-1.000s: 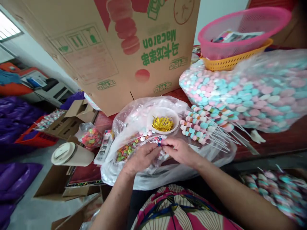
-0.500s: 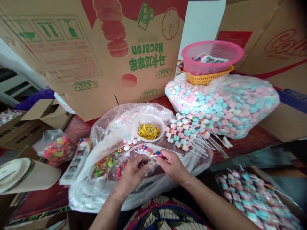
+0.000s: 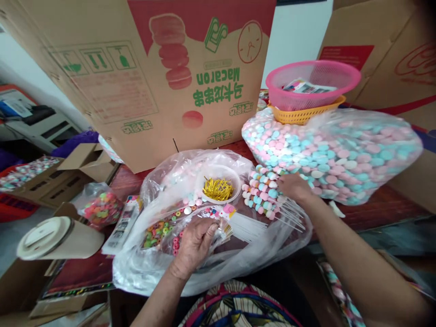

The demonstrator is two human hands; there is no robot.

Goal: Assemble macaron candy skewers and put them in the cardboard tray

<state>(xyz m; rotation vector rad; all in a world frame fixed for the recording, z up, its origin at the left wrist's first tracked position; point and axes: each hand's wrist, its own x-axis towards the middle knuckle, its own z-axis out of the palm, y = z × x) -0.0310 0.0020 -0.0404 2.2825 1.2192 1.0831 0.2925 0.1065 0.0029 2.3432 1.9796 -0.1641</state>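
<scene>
My left hand [image 3: 197, 240] is closed, thumb against fingers, on a clear plastic bag [image 3: 223, 232] above the middle of the big plastic sheet. Off to the right, my right hand [image 3: 295, 187] has its fingers on the pile of marshmallow skewers [image 3: 260, 193], pinching at one; its fingertips are partly hidden there. The skewers carry pink, blue and white marshmallows on white sticks. Between the hands lie bare white sticks [image 3: 247, 225] and a colourful printed bag header [image 3: 227, 210]. A white bowl of gold twist ties [image 3: 218, 189] stands just behind.
Ring candies [image 3: 160, 230] lie on the plastic sheet [image 3: 136, 272] at left. A lidded cup [image 3: 75, 238] and printed bags [image 3: 122, 225] stand further left. A large bag of marshmallows [image 3: 327, 154] bears stacked baskets [image 3: 313, 86]. A macaron carton [image 3: 170, 91] blocks the back.
My right hand has left the spot beside my left hand and reached right to the skewer pile. My left hand stays near the middle with the bag. The view has turned slightly left.
</scene>
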